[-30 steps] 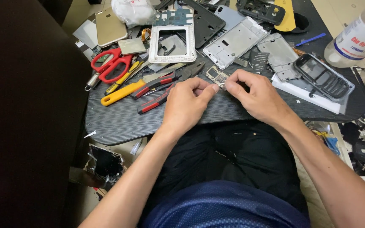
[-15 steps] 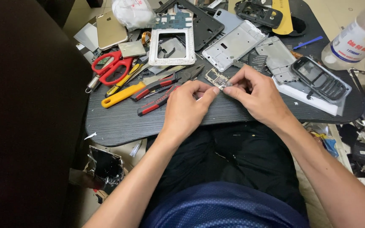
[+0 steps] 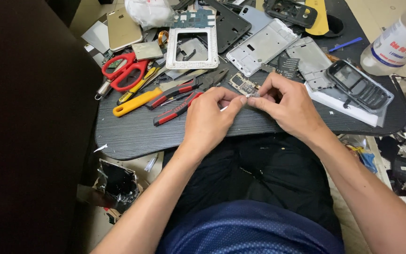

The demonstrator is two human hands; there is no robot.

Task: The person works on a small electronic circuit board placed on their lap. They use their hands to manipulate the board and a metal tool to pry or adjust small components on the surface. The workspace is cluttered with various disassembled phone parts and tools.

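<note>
1. The small circuit board (image 3: pixel 243 85) sits above the middle of the dark work board (image 3: pixel 132 136), just beyond the knuckles. Its long axis runs from upper left to lower right, with the lower-right end pointing into the fingertips.
2. The left hand (image 3: pixel 208 118) and the right hand (image 3: pixel 291 106) meet at that end — thumb and forefinger of each are pressed together on the circuit board's corner, where a tiny bright part shows. Whether that part is separate from the board cannot be told.
3. Left of the hands lie red-and-black pliers (image 3: pixel 184 91), a yellow-handled tool (image 3: pixel 135 103) and red scissors (image 3: pixel 122 70), all angled toward the circuit board.
4. Behind it stand a white phone frame (image 3: pixel 192 48) and a silver phone plate (image 3: pixel 261 46); a dark keypad housing (image 3: pixel 359 86) rests on a white sheet to the right, with a clear plastic bottle (image 3: pixel 398 42) beyond.
5. The pliers' tips lie just beside the circuit board on its left.
6. Compared with 1 second ago, both hands stay pinched at the same spot and the circuit board keeps its slant — nothing on the work board has shifted.
</note>
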